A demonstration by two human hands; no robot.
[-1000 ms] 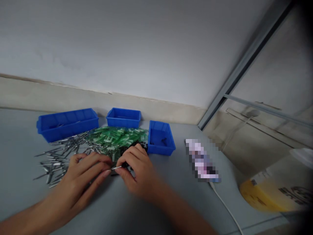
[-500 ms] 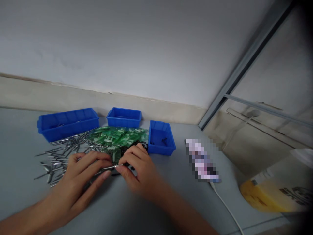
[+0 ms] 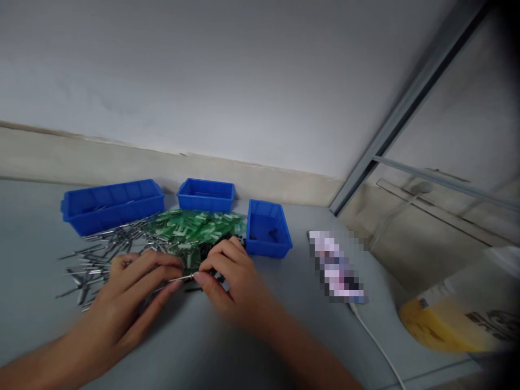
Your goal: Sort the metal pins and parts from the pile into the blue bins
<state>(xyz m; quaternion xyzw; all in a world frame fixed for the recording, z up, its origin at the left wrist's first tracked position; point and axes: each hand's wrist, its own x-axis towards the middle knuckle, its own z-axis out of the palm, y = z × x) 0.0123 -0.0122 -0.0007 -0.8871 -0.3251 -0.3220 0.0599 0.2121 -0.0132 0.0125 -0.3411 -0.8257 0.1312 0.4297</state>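
While both hands meet near the middle of the worktop (image 3: 252, 357), the left hand (image 3: 122, 303) and right hand (image 3: 227, 276) each pinch one metal pin (image 3: 181, 279), grip clamped, before the green pieces (image 3: 190, 230). Judged step: fitting a small part; next calls for steady alignment.

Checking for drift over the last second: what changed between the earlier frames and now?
Little. The left hand slid slightly left and the thin metal pin pinched between both hands shows more length; the right hand keeps its grip on the other end. A small dark piece now lies bare on the table. Pin pile, green pieces and blue bins unchanged.
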